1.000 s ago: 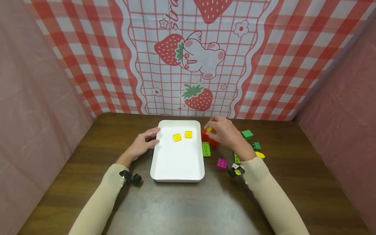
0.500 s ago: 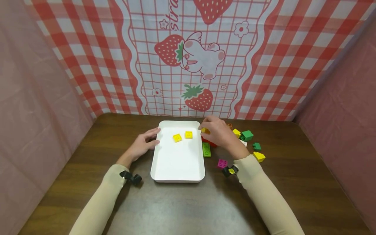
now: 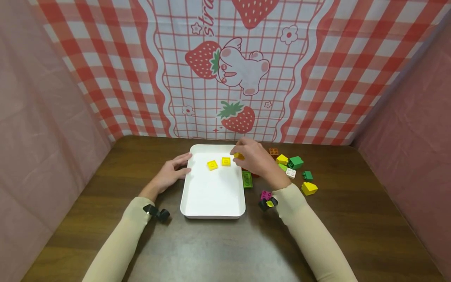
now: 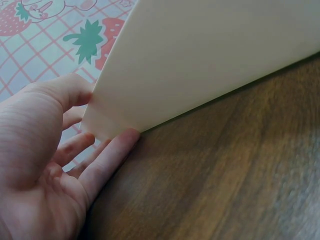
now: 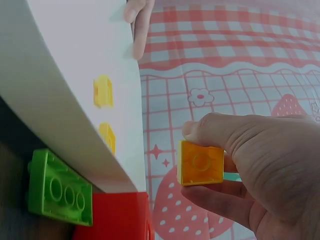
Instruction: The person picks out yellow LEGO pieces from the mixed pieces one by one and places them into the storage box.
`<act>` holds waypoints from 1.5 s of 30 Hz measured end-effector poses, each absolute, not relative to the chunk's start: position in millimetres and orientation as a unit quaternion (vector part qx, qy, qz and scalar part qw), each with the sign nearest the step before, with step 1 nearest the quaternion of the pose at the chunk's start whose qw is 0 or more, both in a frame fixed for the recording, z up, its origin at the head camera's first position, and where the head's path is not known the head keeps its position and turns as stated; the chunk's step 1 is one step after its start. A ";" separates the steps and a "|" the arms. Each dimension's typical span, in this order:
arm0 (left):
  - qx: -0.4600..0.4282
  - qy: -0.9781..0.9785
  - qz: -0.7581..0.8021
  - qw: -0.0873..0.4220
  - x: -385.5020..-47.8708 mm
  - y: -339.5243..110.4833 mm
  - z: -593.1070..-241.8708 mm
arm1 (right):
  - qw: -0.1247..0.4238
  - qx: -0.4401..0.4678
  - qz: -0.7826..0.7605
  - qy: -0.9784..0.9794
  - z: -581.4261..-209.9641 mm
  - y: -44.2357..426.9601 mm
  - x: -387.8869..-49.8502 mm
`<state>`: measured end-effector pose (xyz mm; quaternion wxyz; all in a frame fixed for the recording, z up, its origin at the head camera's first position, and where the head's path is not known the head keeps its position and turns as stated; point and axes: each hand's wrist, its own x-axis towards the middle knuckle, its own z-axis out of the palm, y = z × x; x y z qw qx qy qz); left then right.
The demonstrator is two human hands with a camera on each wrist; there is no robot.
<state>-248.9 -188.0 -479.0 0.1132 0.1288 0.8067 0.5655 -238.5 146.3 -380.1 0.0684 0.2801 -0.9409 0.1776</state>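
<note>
My right hand pinches a yellow building brick between thumb and fingers. It hovers over the right rim of a white tray. The brick's hollow underside shows in the right wrist view. Two yellow bricks lie in the far half of the tray. On the tray's left side, my left hand touches the outer wall with extended fingertips, which the left wrist view shows at the tray's corner. Beside the right wall lie a green brick and a red block, partly hidden in the head view.
To the right on the wooden table are several loose bricks: dark green, yellow, white and brown. A magenta brick sits near my right wrist. A strawberry-patterned cloth hangs behind the table.
My right hand has moved left with the yellow brick, from above the red block to the tray's right rim. Bricks behind that arm have come into view. The left hand has stayed put.
</note>
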 end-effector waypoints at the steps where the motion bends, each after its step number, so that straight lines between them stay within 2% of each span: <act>1: 0.129 0.807 0.565 0.113 -248.6 -188.0 -478.6 | 0.067 0.280 0.180 -0.940 -379.7 144.6 -238.3; 13: 0.129 0.817 0.551 0.114 -247.3 -187.2 -476.9 | 0.044 0.272 0.178 -0.945 -377.5 129.6 -235.3; 25: 0.126 0.813 0.557 0.116 -248.6 -188.1 -477.2 | 0.032 0.287 0.159 -0.944 -369.5 122.2 -246.6; 45: 0.133 0.803 0.570 0.113 -247.3 -188.0 -478.5 | -0.056 0.296 0.098 -0.949 -378.6 106.0 -258.8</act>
